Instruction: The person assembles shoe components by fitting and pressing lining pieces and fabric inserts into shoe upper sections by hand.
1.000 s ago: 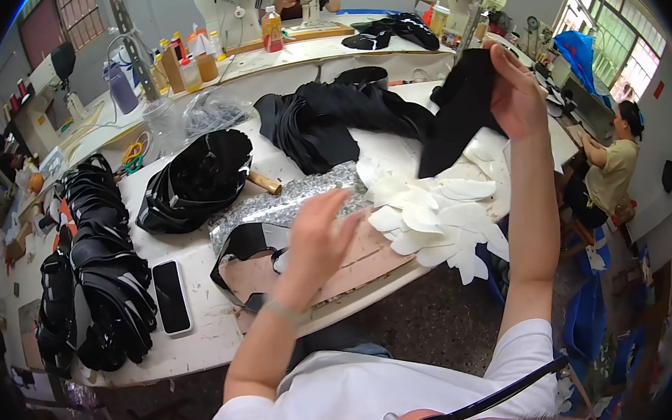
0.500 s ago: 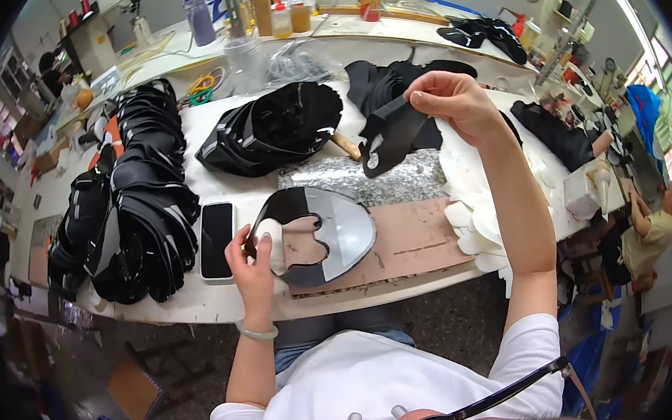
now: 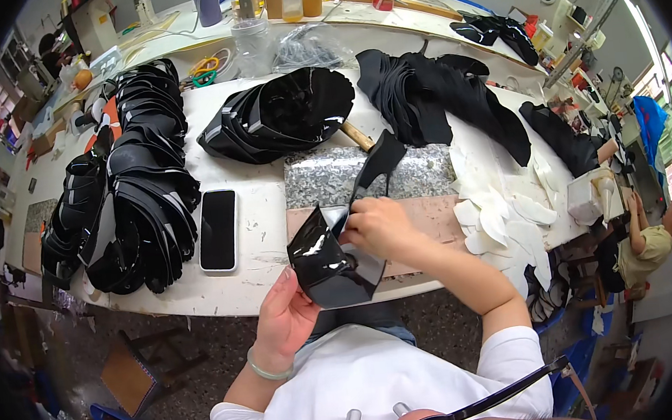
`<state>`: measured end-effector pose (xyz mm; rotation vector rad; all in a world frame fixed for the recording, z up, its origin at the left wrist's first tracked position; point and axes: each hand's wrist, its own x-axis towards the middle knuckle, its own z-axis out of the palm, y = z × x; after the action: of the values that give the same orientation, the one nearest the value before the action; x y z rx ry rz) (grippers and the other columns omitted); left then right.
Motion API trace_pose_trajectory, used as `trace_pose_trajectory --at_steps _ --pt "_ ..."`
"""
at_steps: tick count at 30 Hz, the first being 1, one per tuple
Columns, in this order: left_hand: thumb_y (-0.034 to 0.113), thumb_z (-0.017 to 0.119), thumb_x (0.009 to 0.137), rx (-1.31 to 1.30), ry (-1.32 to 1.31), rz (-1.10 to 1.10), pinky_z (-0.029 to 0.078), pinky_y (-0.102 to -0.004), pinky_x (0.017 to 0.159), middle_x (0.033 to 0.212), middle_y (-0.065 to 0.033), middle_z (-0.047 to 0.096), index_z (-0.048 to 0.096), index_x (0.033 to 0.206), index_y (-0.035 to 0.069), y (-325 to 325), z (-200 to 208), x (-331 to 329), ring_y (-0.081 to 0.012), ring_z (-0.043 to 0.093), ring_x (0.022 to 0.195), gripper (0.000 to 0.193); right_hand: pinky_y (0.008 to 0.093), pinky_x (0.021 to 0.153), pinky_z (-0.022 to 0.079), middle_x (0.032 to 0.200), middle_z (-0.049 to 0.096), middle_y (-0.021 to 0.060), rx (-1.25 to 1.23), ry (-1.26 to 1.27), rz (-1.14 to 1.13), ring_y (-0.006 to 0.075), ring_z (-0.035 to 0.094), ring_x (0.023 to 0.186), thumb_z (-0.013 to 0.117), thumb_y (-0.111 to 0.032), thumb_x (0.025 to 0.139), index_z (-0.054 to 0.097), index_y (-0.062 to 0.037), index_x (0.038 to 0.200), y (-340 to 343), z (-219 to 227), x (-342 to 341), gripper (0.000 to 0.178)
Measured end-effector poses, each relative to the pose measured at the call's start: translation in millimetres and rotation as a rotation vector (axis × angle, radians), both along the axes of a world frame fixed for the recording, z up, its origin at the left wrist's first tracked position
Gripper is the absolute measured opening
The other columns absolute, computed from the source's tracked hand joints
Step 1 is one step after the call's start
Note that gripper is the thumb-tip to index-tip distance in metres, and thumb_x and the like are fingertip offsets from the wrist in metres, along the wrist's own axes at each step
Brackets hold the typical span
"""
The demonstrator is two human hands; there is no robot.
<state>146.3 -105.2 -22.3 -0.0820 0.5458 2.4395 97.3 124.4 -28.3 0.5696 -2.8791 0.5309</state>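
A glossy black shoe upper (image 3: 317, 252) is raised off the board near the table's front edge, folded and tilted. My left hand (image 3: 287, 312) grips its lower left edge between thumb and fingers. My right hand (image 3: 381, 227) is closed at the upper's right side, pinching a thin matte black piece (image 3: 385, 163) with a cut-out. That piece stands up above the right fingers. Its lower end meets the upper, but whether the two are joined is hidden behind the fingers.
Black uppers lie stacked at the left (image 3: 148, 177), beside a phone (image 3: 218, 231); another bundle (image 3: 281, 115) is behind. A speckled stone slab (image 3: 321, 175), wooden handle (image 3: 358, 137) and pinkish board (image 3: 420, 223) lie centrally. Matte black pieces (image 3: 422, 96) and white pieces (image 3: 501, 205) are to the right.
The upper was lying flat on the board; now it is lifted and folded. My right hand came down and left with the matte piece. The white object under my left hand is out of sight.
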Motion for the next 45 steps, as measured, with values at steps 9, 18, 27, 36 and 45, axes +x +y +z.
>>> trace_pose_trajectory --at_steps 9,18,27,36,45 --pt "-0.003 0.048 0.091 -0.176 0.051 0.031 0.035 -0.0407 0.107 0.132 -0.0103 0.046 0.033 0.135 0.004 32 6 11 -0.0206 0.047 0.123 0.047 0.0382 0.076 0.039 0.09 0.056 0.01 0.058 -0.005 0.078 0.0293 0.052 0.094 0.067 -0.01 0.062 0.058 -0.0061 0.093 -29 -30 19 0.033" --pt "0.01 0.045 0.095 -0.032 0.235 0.199 0.035 -0.0417 0.107 0.131 -0.0125 0.049 0.039 0.131 0.0 46 8 -13 -0.0226 0.047 0.123 0.038 0.0315 0.066 0.045 0.083 0.054 0.0089 -0.785 -0.308 -0.042 0.0182 0.055 0.078 0.065 -0.025 0.086 0.065 -0.0013 0.092 0 29 19 0.025" --pt "0.016 0.048 0.099 -0.241 0.226 0.003 0.042 -0.0277 0.094 0.113 -0.0069 0.056 0.047 0.123 -0.001 80 12 -33 -0.014 0.052 0.109 0.03 0.0214 0.067 0.046 0.095 0.061 0.0045 -1.644 -0.515 -0.101 0.0077 0.056 0.081 0.072 -0.005 0.08 0.055 0.0041 0.113 17 36 60 0.038" --pt "0.016 0.054 0.096 -0.463 0.376 -0.24 0.046 -0.0234 0.082 0.1 -0.0025 0.062 0.056 0.116 -0.002 86 4 -37 -0.0086 0.056 0.092 0.026 0.0234 0.07 0.049 0.098 0.063 0.0051 -1.533 -0.524 -0.07 0.0093 0.059 0.085 0.071 -0.002 0.081 0.056 0.0056 0.113 43 45 81 0.037" --pt "0.014 0.056 0.095 -0.369 0.279 -0.2 0.053 -0.0284 0.082 0.102 -0.0033 0.063 0.059 0.112 0.001 87 13 -40 -0.0102 0.06 0.093 0.021 0.0256 0.083 0.046 0.103 0.061 0.0043 -1.439 -0.369 -0.078 0.0148 0.057 0.098 0.076 -0.007 0.078 0.055 0.0071 0.117 44 47 78 0.047"
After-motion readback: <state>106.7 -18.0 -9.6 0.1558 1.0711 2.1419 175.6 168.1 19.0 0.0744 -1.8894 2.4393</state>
